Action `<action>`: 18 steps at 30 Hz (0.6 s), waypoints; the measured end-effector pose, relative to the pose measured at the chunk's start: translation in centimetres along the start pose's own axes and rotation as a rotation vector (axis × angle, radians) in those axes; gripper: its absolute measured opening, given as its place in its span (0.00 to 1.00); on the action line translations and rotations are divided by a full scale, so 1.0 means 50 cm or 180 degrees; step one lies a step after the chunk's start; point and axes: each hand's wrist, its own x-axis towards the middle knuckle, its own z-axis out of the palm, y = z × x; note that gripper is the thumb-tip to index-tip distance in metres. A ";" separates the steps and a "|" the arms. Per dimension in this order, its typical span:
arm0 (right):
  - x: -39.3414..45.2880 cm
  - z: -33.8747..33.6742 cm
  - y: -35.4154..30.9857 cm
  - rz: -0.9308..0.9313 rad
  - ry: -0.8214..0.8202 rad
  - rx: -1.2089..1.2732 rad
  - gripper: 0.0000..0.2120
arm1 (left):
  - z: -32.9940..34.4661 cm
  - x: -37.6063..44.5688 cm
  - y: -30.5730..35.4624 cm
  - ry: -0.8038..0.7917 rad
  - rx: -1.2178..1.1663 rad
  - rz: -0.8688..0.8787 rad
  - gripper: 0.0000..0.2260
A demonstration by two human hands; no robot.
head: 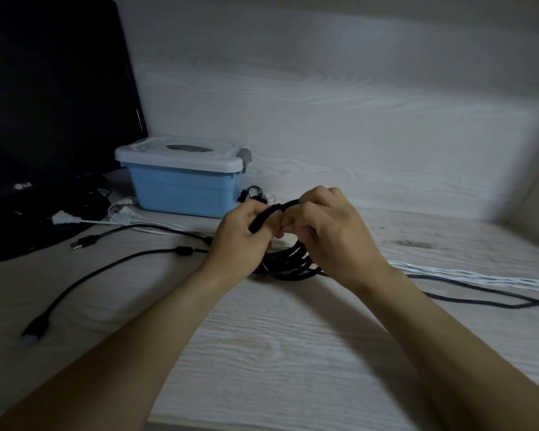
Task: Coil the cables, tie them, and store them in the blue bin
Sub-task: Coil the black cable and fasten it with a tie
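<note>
Tie step now, by the look of it. Black coil (288, 262) hangs just in front of the blue bin (184, 189), a bit to its right, low loops touching the desk (293, 337). Both hands up at the top of the coil, w/ a black strap (273, 213) between them.

Left hand (241, 236): fingers curled, pinching the near end of the strap. Right hand (333, 231): fingers curled tight round the far end of the strap and the top of the coil. Can't tell if strap is wrapped all the way round yet; knuckles hide that part.

Bin sits at the back by the monitor (53, 119), white lid (181, 154) on and shut.

Other cables not coiled: two black ones (106, 269) lying loose left and front of the bin, a white one (131, 217) just by its left corner, a white braided one (479, 275) well right of it w/ a black one beside.

Next, prob.: pull strap snug, close it, keep loops from slipping. Then need one hand free to open the lid before coil goes in. Lots left to do after that.
</note>
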 end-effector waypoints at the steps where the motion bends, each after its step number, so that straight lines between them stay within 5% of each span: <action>1: 0.000 0.001 0.002 -0.0027 0.0084 0.0025 0.10 | 0.002 0.000 -0.002 -0.0018 0.0124 0.0065 0.08; 6: -0.002 -0.002 -0.004 0.0135 0.0240 0.0239 0.09 | 0.008 -0.004 -0.007 -0.0113 0.0652 0.0367 0.13; 11: -0.002 0.000 -0.032 0.1168 0.0315 0.1097 0.17 | 0.003 -0.008 -0.004 -0.0224 0.0662 0.0407 0.12; 18: 0.004 -0.005 -0.022 0.1707 0.0242 0.1122 0.08 | -0.006 -0.011 0.002 -0.0644 0.0411 0.0547 0.14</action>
